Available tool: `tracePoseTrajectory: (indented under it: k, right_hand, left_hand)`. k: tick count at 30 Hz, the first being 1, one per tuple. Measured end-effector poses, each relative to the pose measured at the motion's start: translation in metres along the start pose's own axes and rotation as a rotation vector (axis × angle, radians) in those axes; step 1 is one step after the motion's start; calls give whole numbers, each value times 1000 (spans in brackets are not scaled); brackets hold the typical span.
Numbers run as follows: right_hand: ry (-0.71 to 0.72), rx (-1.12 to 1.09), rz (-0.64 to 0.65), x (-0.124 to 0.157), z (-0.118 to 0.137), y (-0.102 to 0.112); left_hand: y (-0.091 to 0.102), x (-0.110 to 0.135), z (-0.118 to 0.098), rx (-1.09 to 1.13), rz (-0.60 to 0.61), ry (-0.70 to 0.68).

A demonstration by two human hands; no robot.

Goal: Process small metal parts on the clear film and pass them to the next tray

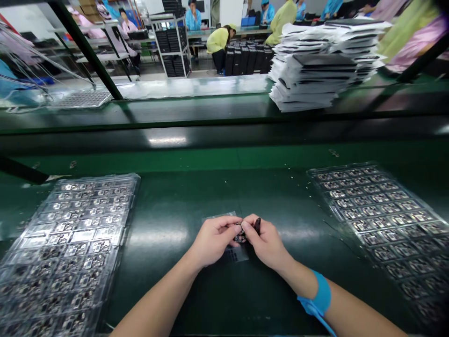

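Observation:
Between both hands, above the middle of the green table, is a small dark circuit board (240, 236). My left hand (218, 238) pinches its left side with thumb and fingers. My right hand (264, 238) closes on its right side, thumb on top. A dark, slim tool (257, 225), its kind not clear, sticks up from among my right fingers; most of it is hidden. Under the hands lies a clear plastic sheet (239, 255) with small dark marks. A blue wrist strap (320, 295) with a cord is round my right forearm.
A clear tray (131, 206) of small circuit boards lies at left, another tray (336, 206) at right. Beyond the dark ledge (196, 112) stands a stack of white sheets and dark panels (312, 84). A black post (87, 51) rises at left. Several people work farther back.

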State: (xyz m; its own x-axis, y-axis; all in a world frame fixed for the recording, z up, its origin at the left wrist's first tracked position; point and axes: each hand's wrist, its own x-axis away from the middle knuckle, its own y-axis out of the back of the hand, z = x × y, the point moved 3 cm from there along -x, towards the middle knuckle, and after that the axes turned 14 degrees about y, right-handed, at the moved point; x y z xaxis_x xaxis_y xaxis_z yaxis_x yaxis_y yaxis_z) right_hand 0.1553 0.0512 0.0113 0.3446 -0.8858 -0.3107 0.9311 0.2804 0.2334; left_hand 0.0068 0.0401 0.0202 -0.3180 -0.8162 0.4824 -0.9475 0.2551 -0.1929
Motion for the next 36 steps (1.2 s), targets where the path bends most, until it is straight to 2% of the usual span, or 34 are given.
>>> tracePoseTrajectory:
  k: [3, 8, 11, 15, 25, 29, 32, 36]
  right_hand:
    - [-45, -124, -14, 0, -5, -4]
    - [-194, -525, -171, -1, -16, -11]
    - [-194, -587, -237, -2, -21, -11]
    - [-150, -482, -229, -4, -25, -8]
    - [208, 233, 7, -4, 7, 1]
    - [247, 431, 51, -2, 7, -5]
    - [233, 417, 89, -3, 5, -9]
    - [209, 270, 102, -8, 4, -11]
  left_hand:
    - [-1, -1, 1, 14, 7, -1]
    - [-1, -1, -1, 64, 5, 17]
    - [1, -2, -1, 87, -54, 43]
    - [5, -5, 0, 125, -113, 59]
    - [8, -9, 4, -4, -175, -9]
    - [9, -11, 5, -93, -177, -59]
    - [10, -11, 5, -136, -189, -95]
    - [11, -13, 7, -131, -225, -113]
